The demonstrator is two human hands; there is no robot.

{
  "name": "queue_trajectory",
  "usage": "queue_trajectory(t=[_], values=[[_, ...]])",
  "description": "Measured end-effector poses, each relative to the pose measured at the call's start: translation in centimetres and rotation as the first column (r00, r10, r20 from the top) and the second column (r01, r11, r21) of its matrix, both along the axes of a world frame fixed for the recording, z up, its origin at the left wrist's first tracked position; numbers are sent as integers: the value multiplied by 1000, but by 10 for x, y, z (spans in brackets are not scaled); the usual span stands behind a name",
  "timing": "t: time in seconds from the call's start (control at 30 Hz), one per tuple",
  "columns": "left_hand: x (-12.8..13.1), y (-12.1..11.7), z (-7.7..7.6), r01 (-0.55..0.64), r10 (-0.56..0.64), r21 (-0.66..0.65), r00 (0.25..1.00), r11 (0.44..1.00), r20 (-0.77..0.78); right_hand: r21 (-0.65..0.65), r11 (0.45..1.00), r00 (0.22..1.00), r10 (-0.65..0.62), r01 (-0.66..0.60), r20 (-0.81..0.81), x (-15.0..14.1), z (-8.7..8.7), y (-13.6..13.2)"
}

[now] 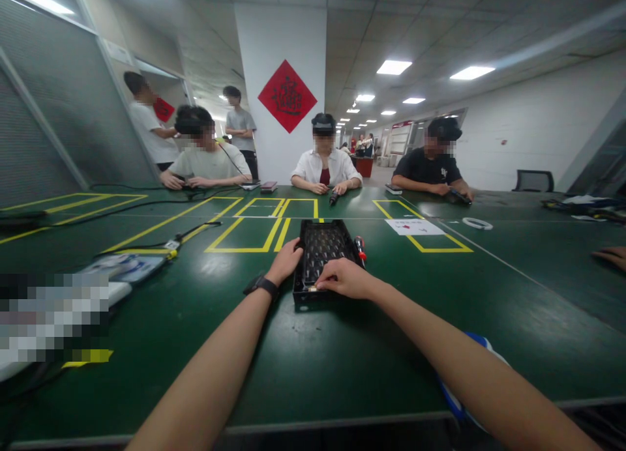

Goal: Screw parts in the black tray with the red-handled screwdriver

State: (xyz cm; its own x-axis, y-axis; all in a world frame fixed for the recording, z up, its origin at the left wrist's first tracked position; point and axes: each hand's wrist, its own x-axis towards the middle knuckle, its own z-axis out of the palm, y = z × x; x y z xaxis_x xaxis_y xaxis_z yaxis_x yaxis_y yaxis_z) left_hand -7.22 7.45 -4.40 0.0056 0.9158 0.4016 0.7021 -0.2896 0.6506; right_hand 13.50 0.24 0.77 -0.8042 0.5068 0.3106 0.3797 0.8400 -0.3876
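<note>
A black rectangular tray (327,246) with rows of small pegs or slots inside lies on the green table in front of me. My left hand (287,261), with a dark band at the wrist, grips the tray's left wall, thumb over the rim. Over its near end my right hand (345,278) is closed in a pinch at a small pale piece (312,289) by the near left corner; what kind of piece it is I cannot make out. Beside the tray's right wall lies a screwdriver (360,250) with a red and black handle.
Yellow tape outlines (239,247) mark the green table (274,373). Left are cables and a pale device (137,268). A paper sheet (415,227) and a white ring (476,223) lie to the right. Several people sit across; another person's hand (611,257) rests at the right edge.
</note>
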Motion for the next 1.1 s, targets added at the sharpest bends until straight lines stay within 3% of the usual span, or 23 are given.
queue_trajectory(t=[0.23, 0.43, 1.1], values=[[-1, 1, -1, 1, -1, -4, 1000, 1000, 13, -137, 990, 996, -52, 42, -75, 0, 1, -1], [0, 0, -1, 4, -4, 6, 1000, 1000, 14, -87, 994, 995, -71, 65, -73, -1, 3, -4], [0, 1, -1, -4, 4, 3, 1000, 1000, 6, -243, 969, 993, -71, 46, -97, 0, 1, -3]])
